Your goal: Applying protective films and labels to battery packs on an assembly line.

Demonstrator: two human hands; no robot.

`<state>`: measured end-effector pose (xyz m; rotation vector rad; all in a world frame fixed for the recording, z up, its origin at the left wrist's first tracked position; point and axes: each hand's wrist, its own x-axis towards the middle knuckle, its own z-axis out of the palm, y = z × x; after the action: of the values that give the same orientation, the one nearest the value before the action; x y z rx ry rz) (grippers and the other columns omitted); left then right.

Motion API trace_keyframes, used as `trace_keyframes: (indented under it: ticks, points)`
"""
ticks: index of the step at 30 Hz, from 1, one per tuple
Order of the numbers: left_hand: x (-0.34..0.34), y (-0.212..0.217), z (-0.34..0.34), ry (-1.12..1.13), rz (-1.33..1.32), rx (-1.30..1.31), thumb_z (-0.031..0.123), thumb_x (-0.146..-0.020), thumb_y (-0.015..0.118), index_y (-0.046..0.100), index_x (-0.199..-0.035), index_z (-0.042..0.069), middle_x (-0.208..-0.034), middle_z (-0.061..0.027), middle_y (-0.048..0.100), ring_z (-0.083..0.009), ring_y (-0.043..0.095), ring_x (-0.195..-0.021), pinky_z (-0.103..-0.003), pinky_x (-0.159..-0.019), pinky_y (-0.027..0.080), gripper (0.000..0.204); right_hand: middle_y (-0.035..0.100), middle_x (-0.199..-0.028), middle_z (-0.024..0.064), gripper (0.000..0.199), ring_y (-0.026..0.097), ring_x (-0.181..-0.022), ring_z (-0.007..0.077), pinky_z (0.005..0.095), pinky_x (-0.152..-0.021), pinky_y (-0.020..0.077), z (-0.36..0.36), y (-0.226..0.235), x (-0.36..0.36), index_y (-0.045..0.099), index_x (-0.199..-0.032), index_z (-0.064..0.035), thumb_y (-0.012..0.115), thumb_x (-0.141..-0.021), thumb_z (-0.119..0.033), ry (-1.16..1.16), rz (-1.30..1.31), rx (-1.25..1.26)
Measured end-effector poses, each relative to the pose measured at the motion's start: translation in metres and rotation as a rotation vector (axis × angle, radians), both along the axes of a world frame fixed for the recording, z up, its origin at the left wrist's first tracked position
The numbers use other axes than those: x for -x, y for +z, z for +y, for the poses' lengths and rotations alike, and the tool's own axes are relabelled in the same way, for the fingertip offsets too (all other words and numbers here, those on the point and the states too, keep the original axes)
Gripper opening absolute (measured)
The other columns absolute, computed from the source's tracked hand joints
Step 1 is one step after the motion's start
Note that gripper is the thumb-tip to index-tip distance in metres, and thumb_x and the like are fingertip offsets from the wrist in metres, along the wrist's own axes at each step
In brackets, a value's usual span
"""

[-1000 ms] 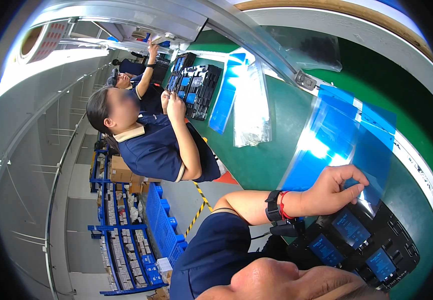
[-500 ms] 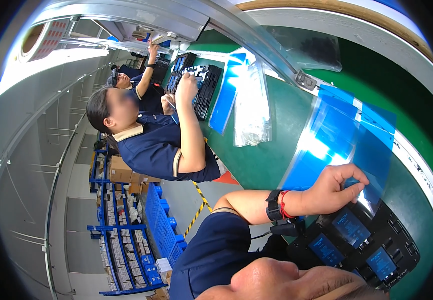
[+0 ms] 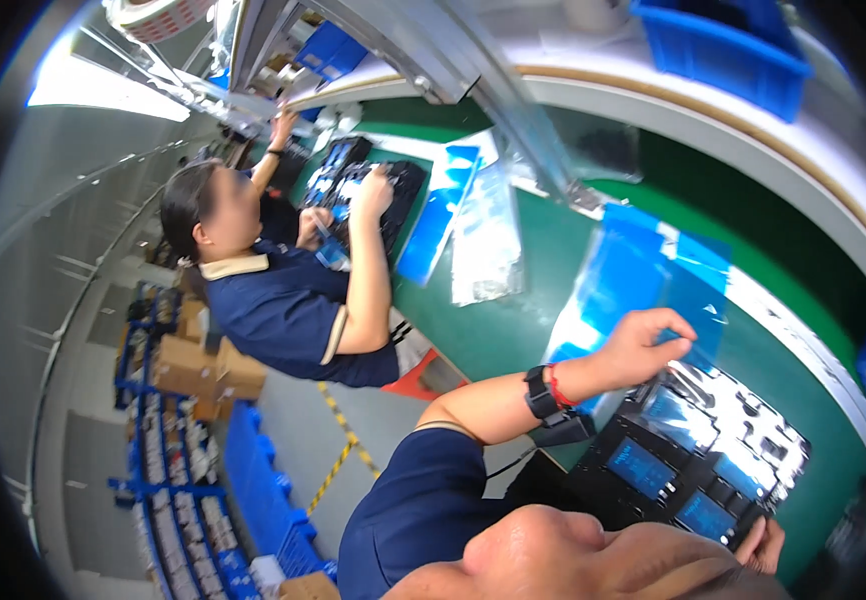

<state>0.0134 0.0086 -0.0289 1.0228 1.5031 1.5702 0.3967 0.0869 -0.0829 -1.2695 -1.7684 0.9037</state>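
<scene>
My left hand (image 3: 643, 350) hovers over the near end of a stack of glossy blue film sheets (image 3: 621, 270). Its thumb and index finger curve together; what is between them, if anything, is too thin to make out. A dark cord band and a red string circle that wrist. Below and to the right lies a black molded tray (image 3: 593, 470) holding several flat parts with blue faces (image 3: 641, 468). Bright glare covers the tray's far side. My right hand (image 3: 761, 546) grips the tray's near right edge, with part of it hidden.
To the left, a co-worker (image 3: 273, 280) handles parts over another black tray (image 3: 408, 190). A clear plastic bag (image 3: 488, 235) and a blue sheet (image 3: 440, 215) lie on the green table (image 3: 463, 335). A metal post (image 3: 523, 110) and a shelf with a blue bin (image 3: 723, 60) stand beyond.
The view has tilted and shifted. My left hand has moved slightly from the tray, its fingers still curled. My right hand has come into sight at the tray's edge.
</scene>
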Motion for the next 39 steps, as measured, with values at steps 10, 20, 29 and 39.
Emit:
trace_keyframes:
  ticks: [10, 20, 29, 39]
  points:
    - [-0.008, 0.114, -0.058, 0.45, 0.483, -0.503, -0.007, -0.083, 0.054, 0.062, -0.101, -0.004, -0.09, -0.0127, 0.062, -0.0198, 0.065, -0.075, -0.027, -0.065, 0.052, 0.02, 0.063, -0.069, 0.0052, 0.024, 0.056, -0.063, 0.0088, 0.0215, -0.056, 0.0441, 0.002, 0.071, 0.048, 0.064, -0.084, 0.0029, 0.073, -0.076, -0.018, 0.05, 0.022, 0.23]
    - [-0.047, 0.197, -0.091, 0.896, 0.334, -1.509, 0.009, -0.083, 0.051, 0.047, -0.115, -0.009, -0.091, -0.0179, 0.055, -0.0229, 0.056, -0.081, -0.039, -0.076, 0.047, 0.037, 0.065, -0.098, 0.0089, 0.026, 0.062, -0.084, 0.0135, 0.026, -0.077, 0.0502, -0.01, 0.094, 0.05, 0.059, -0.107, 0.004, 0.062, -0.082, -0.003, 0.365, 0.481, 0.674]
    - [-0.06, 0.174, -0.115, 0.73, 0.372, -1.593, 0.022, -0.086, 0.051, 0.048, -0.118, 0.001, -0.107, -0.0105, 0.053, -0.021, 0.05, -0.095, -0.038, -0.076, 0.04, 0.039, 0.063, -0.104, 0.0096, 0.028, 0.061, -0.09, 0.0142, 0.027, -0.082, 0.0491, -0.02, 0.093, 0.045, 0.052, -0.113, 0.0059, 0.055, -0.085, 0.001, 0.367, 0.65, 0.67]
    - [-0.062, 0.175, -0.166, 0.651, 0.608, -1.571, 0.033, -0.089, 0.05, 0.049, -0.121, 0.01, -0.12, -0.0035, 0.052, -0.0193, 0.044, -0.108, -0.036, -0.077, 0.034, 0.04, 0.062, -0.101, 0.0106, 0.037, 0.061, -0.088, 0.0123, 0.0257, -0.078, 0.0494, -0.013, 0.082, 0.034, 0.047, -0.118, 0.0067, 0.059, -0.083, 0.002, 0.12, 0.39, 0.429]
